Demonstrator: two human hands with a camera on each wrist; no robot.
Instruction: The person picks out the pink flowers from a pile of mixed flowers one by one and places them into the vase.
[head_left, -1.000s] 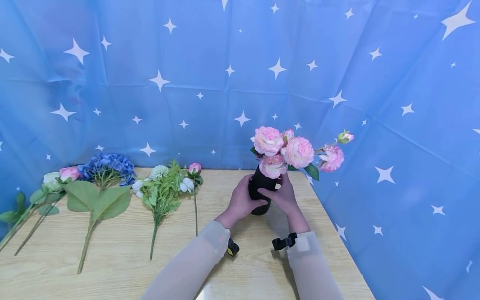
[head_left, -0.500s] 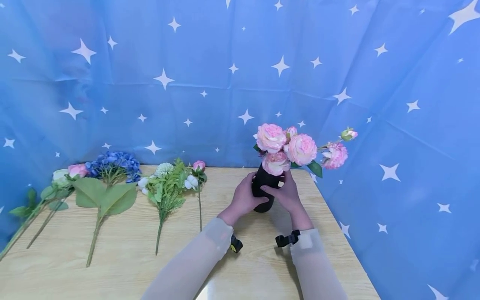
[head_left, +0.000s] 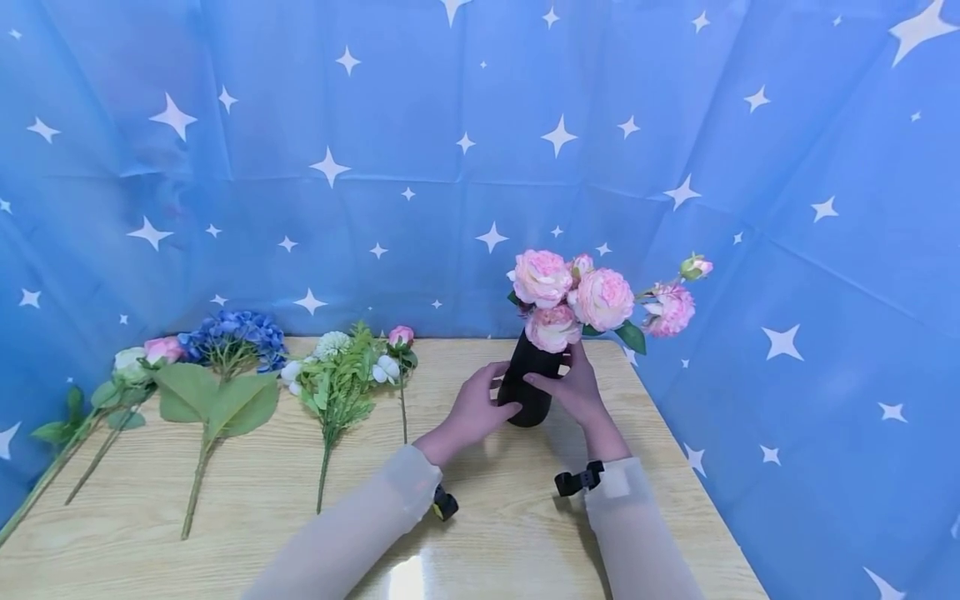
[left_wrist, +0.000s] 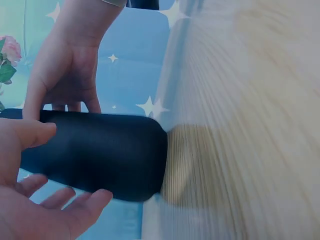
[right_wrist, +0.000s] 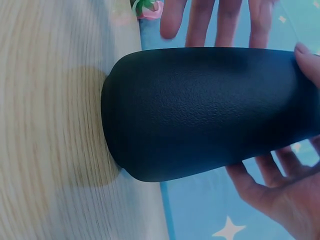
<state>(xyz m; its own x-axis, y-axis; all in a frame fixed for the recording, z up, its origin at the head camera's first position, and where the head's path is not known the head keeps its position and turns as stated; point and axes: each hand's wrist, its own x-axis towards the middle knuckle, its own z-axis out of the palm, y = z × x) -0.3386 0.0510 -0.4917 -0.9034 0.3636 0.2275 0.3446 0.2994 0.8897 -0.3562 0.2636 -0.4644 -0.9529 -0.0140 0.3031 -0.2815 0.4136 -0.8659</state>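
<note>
A black vase stands on the table, holding several pink peony-like flowers that spread above its mouth. My right hand grips its upper right side, thumb across the front and fingers round the back. On the other side, my left hand is spread loosely, its thumb near the lower front. In the left wrist view, the left hand's fingers stand apart from the vase wall, while the right hand holds the far side. The textured vase body fills the middle of the right wrist view.
Left on the wooden table lie a pink rosebud stem, a green and white bunch, a blue hydrangea and white and pink flowers. A blue star-printed cloth hangs behind and at right.
My left hand has loosened from the vase and drawn slightly left and down, its fingers opening. The right hand keeps its grip. The head view has shifted a little.
</note>
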